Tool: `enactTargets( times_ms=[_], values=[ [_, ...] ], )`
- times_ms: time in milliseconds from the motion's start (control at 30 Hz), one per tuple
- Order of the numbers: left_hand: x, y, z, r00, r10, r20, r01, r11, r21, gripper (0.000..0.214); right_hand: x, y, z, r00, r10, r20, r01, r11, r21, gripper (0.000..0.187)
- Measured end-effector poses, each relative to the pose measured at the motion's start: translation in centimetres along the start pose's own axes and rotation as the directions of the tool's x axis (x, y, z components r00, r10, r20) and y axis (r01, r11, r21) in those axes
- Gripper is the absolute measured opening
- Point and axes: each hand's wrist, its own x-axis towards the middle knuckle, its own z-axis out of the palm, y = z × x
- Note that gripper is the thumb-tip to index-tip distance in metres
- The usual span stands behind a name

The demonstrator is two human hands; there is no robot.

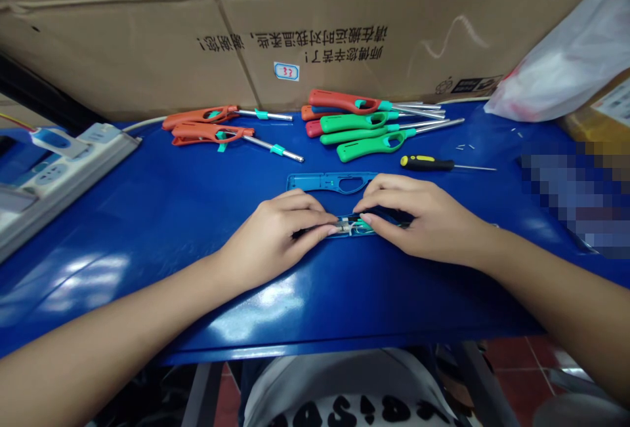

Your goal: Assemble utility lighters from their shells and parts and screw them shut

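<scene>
Both hands rest on the blue table (162, 217) at its middle, pinching the same opened blue lighter body (350, 226). My left hand (280, 230) grips its left part with curled fingers. My right hand (418, 217) holds its right part, fingertips pressed on the small inner parts. Just behind the hands lies a separate blue lighter shell half (331, 182), flat on the table.
Two orange long-nose lighters (211, 126) lie back left; a pile of red and green lighters (364, 125) back centre. A black-and-yellow screwdriver (433, 164) lies right of the shell. A power strip (59, 164) sits left, a cardboard box (295, 27) behind, a plastic bag (566, 60) right.
</scene>
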Motion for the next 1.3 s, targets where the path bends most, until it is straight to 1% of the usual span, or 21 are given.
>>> enactTargets(
  times_ms=[167,333,500,633,767,967,1033,1100,1200,1267,1300],
  values=[
    [0.0,0.2,0.0,1.0,0.01,0.021,-0.009,1.0,-0.011,0.017,0.0,0.0,0.1,0.999,0.001,0.045,0.001,0.999,-0.037,0.016],
    [-0.1,0.2,0.2,1.0,-0.011,0.017,0.011,1.0,0.016,0.017,0.0,0.1,0.2,0.999,-0.007,0.046,0.009,0.999,-0.052,0.016],
    [-0.2,0.1,0.3,1.0,-0.005,0.012,0.004,0.999,0.036,0.017,0.0,0.0,0.3,0.999,-0.007,0.034,0.009,0.998,-0.064,0.015],
    [-0.2,0.2,0.3,1.0,-0.006,0.025,0.005,0.999,0.05,0.017,0.2,0.0,0.8,0.998,0.064,-0.002,-0.064,0.998,-0.024,0.008],
    [-0.2,0.2,0.3,0.999,-0.018,0.03,0.016,0.998,0.061,0.018,0.6,-0.1,1.3,0.99,0.14,-0.019,-0.139,0.99,0.03,0.009],
    [-0.1,0.4,0.3,0.999,-0.03,0.031,0.028,0.998,0.056,0.016,0.7,-0.4,1.8,0.979,0.194,-0.067,-0.192,0.981,0.044,0.007],
    [-0.1,0.4,0.3,0.999,-0.026,0.032,0.024,0.998,0.06,0.017,0.7,-0.4,1.8,0.979,0.185,-0.08,-0.182,0.982,0.047,0.006],
    [-0.1,0.4,0.3,0.999,-0.02,0.04,0.017,0.998,0.067,0.018,0.8,-0.4,1.5,0.981,0.155,-0.121,-0.148,0.987,0.059,0.007],
    [-0.2,0.3,0.1,0.998,-0.016,0.054,0.01,0.995,0.103,0.02,0.8,-0.2,0.1,0.97,0.132,-0.204,-0.126,0.991,0.043,0.013],
    [-0.2,0.3,-0.2,0.998,-0.019,0.064,0.01,0.989,0.145,0.021,0.7,0.1,-1.1,0.97,0.141,-0.196,-0.144,0.99,0.001,0.013],
    [-0.2,0.2,-0.3,0.997,-0.023,0.069,0.011,0.986,0.166,0.021,0.6,0.3,-1.7,0.978,0.141,-0.152,-0.145,0.989,-0.013,0.013]
  ],
)
